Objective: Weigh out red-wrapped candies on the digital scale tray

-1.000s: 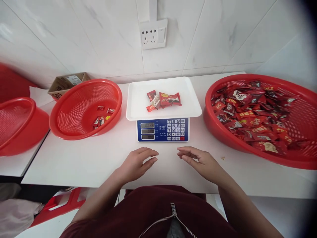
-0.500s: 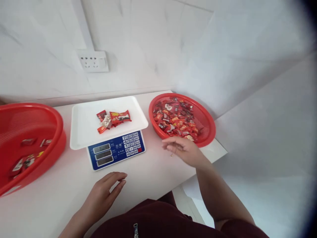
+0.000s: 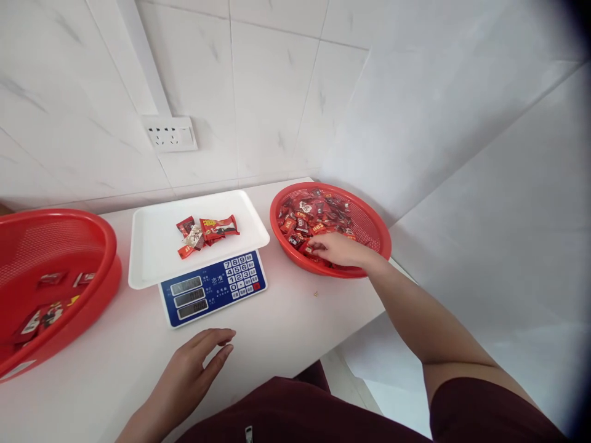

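Note:
My right hand (image 3: pixel 337 248) is inside the right red plastic basket (image 3: pixel 381 229), its bent fingertips down among several red-wrapped candies (image 3: pixel 318 209). Its thumb and fingers close around a candy there, which they mostly cover. My left hand (image 3: pixel 198 360) hovers at the table's front, thumb and fingers apart, with nothing in it. Just beyond it stands a digital scale (image 3: pixel 215 286) with a blue keypad and lit displays. On its white tray (image 3: pixel 152 246) lie a few wrapped snacks, among them a larger red packet (image 3: pixel 220 228) and a pale wrapper (image 3: pixel 194 237).
At the left stands another red basket (image 3: pixel 104 271) with a few wrapped packets (image 3: pixel 48 314) at its bottom. A small crumb (image 3: pixel 316 294) lies on the white table (image 3: pixel 281 326). A tiled wall with a socket (image 3: pixel 170 134) rises behind, and another wall borders the right basket.
My right hand has moved from in front of the right basket into it, down onto the candies. My left hand stays nearly in place. The view has tilted slightly upward.

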Demonstrator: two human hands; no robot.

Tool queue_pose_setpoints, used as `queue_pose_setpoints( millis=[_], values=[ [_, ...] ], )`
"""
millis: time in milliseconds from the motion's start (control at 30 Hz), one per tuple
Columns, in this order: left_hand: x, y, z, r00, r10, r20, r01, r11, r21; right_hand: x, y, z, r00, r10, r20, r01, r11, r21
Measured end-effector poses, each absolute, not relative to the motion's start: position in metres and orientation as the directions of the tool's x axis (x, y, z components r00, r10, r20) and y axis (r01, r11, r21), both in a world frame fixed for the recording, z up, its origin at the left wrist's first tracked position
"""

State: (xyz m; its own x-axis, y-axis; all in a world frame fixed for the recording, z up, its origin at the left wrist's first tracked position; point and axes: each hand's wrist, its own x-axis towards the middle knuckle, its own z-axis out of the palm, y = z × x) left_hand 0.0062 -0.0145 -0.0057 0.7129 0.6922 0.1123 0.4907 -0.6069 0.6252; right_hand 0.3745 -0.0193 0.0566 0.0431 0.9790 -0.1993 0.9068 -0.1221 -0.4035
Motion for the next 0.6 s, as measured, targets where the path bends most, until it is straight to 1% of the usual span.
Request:
queue_pose_setpoints(
  millis=[133, 300, 400, 500, 600],
  values=[
    [0.006, -0.014, -0.003, 0.706, 0.697, 0.123, 0.490, -0.607, 0.625, 0.378, -0.019, 0.065, 0.127, 0.982, -0.140, 0.879, -0.177, -0.442],
    [0.011, -0.012, -0.001, 0.723, 0.680, 0.123, 0.476, -0.619, 0.625, 0.382, -0.021, 0.070, 0.183, 0.974, -0.136, 0.890, -0.222, -0.397],
    [0.012, -0.013, -0.001, 0.731, 0.673, 0.116, 0.466, -0.616, 0.636, 0.380, -0.024, 0.073, 0.239, 0.965, -0.112, 0.875, -0.264, -0.405],
    [0.013, -0.014, -0.001, 0.739, 0.667, 0.097, 0.456, -0.601, 0.657, 0.366, -0.024, 0.076, 0.243, 0.970, -0.017, 0.854, -0.222, -0.472],
    [0.017, -0.016, 0.002, 0.750, 0.658, 0.066, 0.449, -0.580, 0.679, 0.337, -0.010, 0.075, 0.138, 0.989, 0.058, 0.811, -0.079, -0.580]
  ],
)
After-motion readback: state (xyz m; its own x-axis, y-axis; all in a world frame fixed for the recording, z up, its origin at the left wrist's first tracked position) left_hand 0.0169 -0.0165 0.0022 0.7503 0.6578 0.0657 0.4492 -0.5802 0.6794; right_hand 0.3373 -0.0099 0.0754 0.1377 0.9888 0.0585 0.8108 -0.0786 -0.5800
